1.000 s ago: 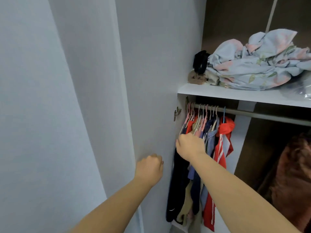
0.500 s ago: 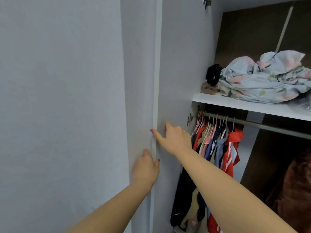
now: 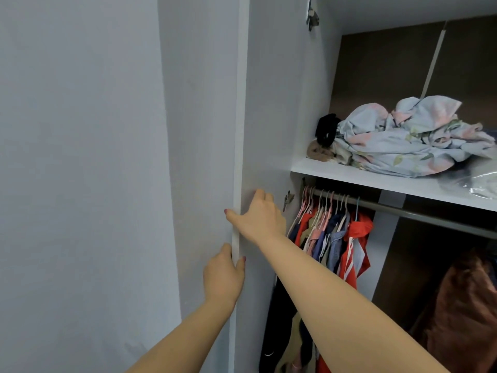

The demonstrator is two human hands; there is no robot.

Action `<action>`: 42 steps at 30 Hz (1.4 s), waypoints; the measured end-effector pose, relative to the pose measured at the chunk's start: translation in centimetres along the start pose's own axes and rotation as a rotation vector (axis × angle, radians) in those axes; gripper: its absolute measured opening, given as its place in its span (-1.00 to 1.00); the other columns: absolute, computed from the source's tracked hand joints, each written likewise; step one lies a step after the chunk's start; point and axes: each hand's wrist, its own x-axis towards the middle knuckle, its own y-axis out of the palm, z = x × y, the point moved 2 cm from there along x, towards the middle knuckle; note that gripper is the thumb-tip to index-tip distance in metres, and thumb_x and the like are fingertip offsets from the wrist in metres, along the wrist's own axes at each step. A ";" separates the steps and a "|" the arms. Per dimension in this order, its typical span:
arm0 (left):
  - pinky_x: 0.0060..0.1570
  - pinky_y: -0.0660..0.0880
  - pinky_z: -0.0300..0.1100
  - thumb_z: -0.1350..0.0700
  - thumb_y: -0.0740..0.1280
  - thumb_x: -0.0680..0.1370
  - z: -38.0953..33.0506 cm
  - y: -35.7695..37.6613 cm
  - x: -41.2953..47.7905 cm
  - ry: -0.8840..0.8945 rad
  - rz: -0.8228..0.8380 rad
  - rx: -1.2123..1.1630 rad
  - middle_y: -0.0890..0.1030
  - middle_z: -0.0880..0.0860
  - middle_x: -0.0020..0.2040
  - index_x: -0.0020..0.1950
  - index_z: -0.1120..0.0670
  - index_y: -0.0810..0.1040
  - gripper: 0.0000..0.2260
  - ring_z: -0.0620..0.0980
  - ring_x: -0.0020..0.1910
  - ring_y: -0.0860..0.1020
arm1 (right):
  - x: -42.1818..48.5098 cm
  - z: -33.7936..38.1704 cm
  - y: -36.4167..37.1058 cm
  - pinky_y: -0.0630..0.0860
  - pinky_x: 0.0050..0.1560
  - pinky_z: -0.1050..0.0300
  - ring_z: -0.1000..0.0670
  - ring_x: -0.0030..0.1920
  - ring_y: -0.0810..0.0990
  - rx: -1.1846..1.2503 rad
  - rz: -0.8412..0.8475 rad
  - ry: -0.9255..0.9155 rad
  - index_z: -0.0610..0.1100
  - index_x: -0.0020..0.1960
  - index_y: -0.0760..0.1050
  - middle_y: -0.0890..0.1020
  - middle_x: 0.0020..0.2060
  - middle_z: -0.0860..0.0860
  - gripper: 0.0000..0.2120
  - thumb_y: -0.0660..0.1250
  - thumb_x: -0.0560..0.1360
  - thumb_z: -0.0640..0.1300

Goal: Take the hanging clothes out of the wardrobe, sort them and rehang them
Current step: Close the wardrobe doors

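Several garments [image 3: 332, 235] in red, blue, beige and black hang bunched on pink and white hangers at the left end of the metal rail [image 3: 430, 214] inside the wardrobe. The open wardrobe door [image 3: 269, 103] stands edge-on in front of me. My left hand [image 3: 222, 277] holds the door's edge low down, thumb on the inner face, fingers behind it. My right hand [image 3: 259, 219] grips the same edge higher up, thumb hooked over the edge and fingers on the inner face. Neither hand touches the clothes.
A white shelf [image 3: 349, 172] above the rail carries crumpled floral bedding [image 3: 408, 141], a black item [image 3: 326, 129] and a plastic bag [image 3: 481, 181]. A brown garment [image 3: 462, 305] hangs at the lower right. A grey wall [image 3: 80, 157] fills the left.
My right hand left the hanging clothes and moved left onto the door edge. My left hand, a fist before, took hold of the edge. The view swung up and right.
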 end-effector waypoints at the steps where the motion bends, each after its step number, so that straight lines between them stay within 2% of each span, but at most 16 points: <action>1: -0.45 0.25 -0.17 -0.04 0.27 0.58 -0.5 0.3 -0.5 0.016 0.001 0.017 0.43 -0.01 -0.37 -0.20 0.06 0.28 -0.73 -0.06 -0.40 0.42 | -0.1 -0.5 -0.3 0.47 0.03 -0.02 -0.15 0.21 0.46 0.029 0.009 0.003 -0.16 0.28 0.29 0.42 0.23 -0.08 -0.33 0.32 0.41 0.29; 4: -0.43 0.23 -0.18 -0.06 0.25 0.58 -2.5 1.5 -2.3 0.075 0.003 0.058 0.41 -0.02 -0.37 -0.23 0.05 0.25 -0.70 -0.09 -0.42 0.38 | 0.3 -1.7 -2.5 0.46 0.13 -0.04 -0.13 0.27 0.42 0.210 -0.079 0.012 -0.15 0.35 0.25 0.41 0.27 -0.08 -0.37 0.31 0.46 0.21; 6: -0.45 0.23 -0.22 -0.08 0.28 0.56 -4.2 2.4 -3.1 0.116 0.035 0.051 0.41 -0.03 -0.37 -0.26 0.03 0.23 -0.67 -0.12 -0.42 0.36 | 0.9 -2.3 -4.9 0.46 0.11 -0.03 -0.12 0.22 0.45 0.309 -0.186 -0.025 -0.13 0.35 0.27 0.43 0.25 -0.08 -0.48 0.30 0.50 0.08; 8: -0.47 0.21 -0.30 -0.10 0.34 0.52 -6.1 3.5 -3.2 0.155 0.148 0.046 0.43 -0.05 -0.34 -0.25 0.03 0.27 -0.67 -0.15 -0.39 0.37 | 1.3 -3.0 -7.3 0.47 0.03 -0.01 -0.16 0.12 0.50 0.353 -0.276 -0.024 -0.16 0.27 0.33 0.49 0.16 -0.12 -0.63 0.28 0.50 -0.11; 10: -0.41 0.26 -0.35 -0.13 0.43 0.44 -8.5 4.3 -2.6 0.180 0.314 -0.001 0.50 -0.07 -0.21 -0.10 0.03 0.37 -0.67 -0.14 -0.26 0.44 | 1.6 -4.5 -9.1 0.50 0.00 -0.04 -0.20 0.06 0.52 0.414 -0.312 0.041 -0.19 0.19 0.39 0.55 0.05 -0.16 -0.72 0.24 0.48 -0.25; 11: -0.29 0.34 -0.37 -0.14 0.48 0.39 -9.5 4.9 -2.3 0.186 0.402 -0.069 0.52 -0.06 -0.05 0.08 0.02 0.39 -0.57 -0.14 -0.13 0.48 | 1.5 -5.6 -9.8 0.53 0.00 -0.06 -0.20 0.04 0.53 0.445 -0.313 0.069 -0.20 0.17 0.42 0.58 0.02 -0.17 -0.73 0.24 0.47 -0.27; 12: -0.07 0.41 -0.35 -0.15 0.52 0.35 -10.4 5.6 -1.9 0.200 0.475 -0.148 0.48 -0.03 0.16 0.32 0.03 0.31 -0.34 -0.12 0.07 0.47 | 1.5 -6.7 -10.5 0.54 0.00 -0.06 -0.20 0.03 0.55 0.464 -0.310 0.077 -0.20 0.17 0.44 0.60 0.00 -0.17 -0.74 0.25 0.47 -0.27; 13: 0.21 0.36 -0.28 -0.16 0.54 0.33 -11.2 6.3 -1.5 0.227 0.526 -0.212 0.33 -0.02 0.38 0.51 0.02 0.10 -0.09 -0.10 0.30 0.36 | 1.6 -7.9 -11.1 0.56 0.00 -0.05 -0.20 0.02 0.57 0.473 -0.303 0.076 -0.21 0.16 0.46 0.62 -0.01 -0.17 -0.74 0.26 0.47 -0.26; 14: 0.42 0.21 -0.17 -0.18 0.54 0.31 -11.9 7.1 -1.2 0.274 0.554 -0.227 0.09 -0.06 0.52 0.57 0.00 -0.15 0.09 -0.09 0.47 0.14 | 1.7 -9.0 -11.8 0.56 0.00 -0.03 -0.19 0.02 0.59 0.484 -0.293 0.074 -0.22 0.15 0.48 0.64 -0.01 -0.16 -0.75 0.28 0.48 -0.26; 15: 0.51 0.04 -0.08 -0.22 0.53 0.31 -12.6 8.1 -1.0 0.328 0.562 -0.217 -0.14 -0.10 0.56 0.54 -0.03 -0.33 0.18 -0.13 0.54 -0.08 | 1.9 -10.2 -12.4 0.56 0.01 0.00 -0.17 0.03 0.60 0.499 -0.285 0.080 -0.22 0.14 0.50 0.64 0.00 -0.14 -0.76 0.29 0.48 -0.26; 17: 0.51 -0.08 0.14 -0.27 0.47 0.33 -13.8 10.4 -1.1 0.379 0.582 -0.163 -0.39 -0.13 0.52 0.44 -0.09 -0.51 0.19 -0.11 0.52 -0.30 | 2.3 -12.3 -13.7 0.54 0.01 0.07 -0.11 0.03 0.60 0.542 -0.255 0.104 -0.18 0.14 0.51 0.63 -0.03 -0.07 -0.76 0.30 0.48 -0.26; 21: 0.44 -0.09 0.33 -0.13 0.39 0.47 -17.4 15.3 -3.3 0.255 0.563 -0.231 -0.48 -0.09 0.48 0.38 -0.09 -0.58 0.07 0.03 0.53 -0.30 | 2.8 -16.3 -15.5 0.55 0.13 0.04 -0.06 0.07 0.60 0.668 -0.211 0.141 -0.11 0.21 0.50 0.61 0.01 0.00 -0.71 0.30 0.50 -0.26; 25: 0.43 -0.05 0.33 -0.20 0.38 0.47 -20.2 18.5 -3.5 0.163 0.506 -0.226 -0.52 -0.07 0.46 0.28 -0.14 -0.65 0.09 0.10 0.53 -0.31 | 3.4 -19.5 -15.9 0.51 0.09 0.12 0.00 0.07 0.57 0.701 -0.320 0.160 -0.12 0.21 0.44 0.60 0.09 -0.03 -0.74 0.30 0.53 -0.22; 32: 0.43 -0.02 0.29 -0.28 0.36 0.44 -21.9 21.1 -2.6 0.153 0.484 -0.153 -0.54 -0.02 0.44 0.14 -0.17 -0.74 0.11 0.15 0.52 -0.33 | 5.1 -22.5 -16.0 0.45 -0.06 0.34 0.12 -0.01 0.55 0.741 -0.347 0.067 -0.06 0.12 0.37 0.54 -0.04 0.12 -0.82 0.29 0.56 -0.22; 38: 0.45 0.05 0.27 -0.26 0.34 0.45 -23.3 22.5 -2.7 0.124 0.461 -0.054 -0.51 0.07 0.47 0.27 -0.05 -0.68 0.10 0.20 0.53 -0.26 | 6.5 -23.7 -18.6 0.39 -0.22 0.52 0.20 -0.04 0.52 0.670 -0.258 0.026 -0.02 0.13 0.34 0.52 -0.04 0.16 -0.72 0.35 0.52 -0.24; 42: 0.45 0.07 0.25 -0.31 0.31 0.44 -23.8 23.6 -2.3 0.126 0.486 -0.001 -0.52 0.10 0.46 0.28 -0.01 -0.69 0.12 0.23 0.53 -0.24 | 9.3 -22.0 -22.1 0.42 -0.26 0.54 0.27 -0.12 0.52 0.665 -0.477 -0.032 -0.09 0.14 0.37 0.54 -0.08 0.16 -0.74 0.36 0.53 -0.05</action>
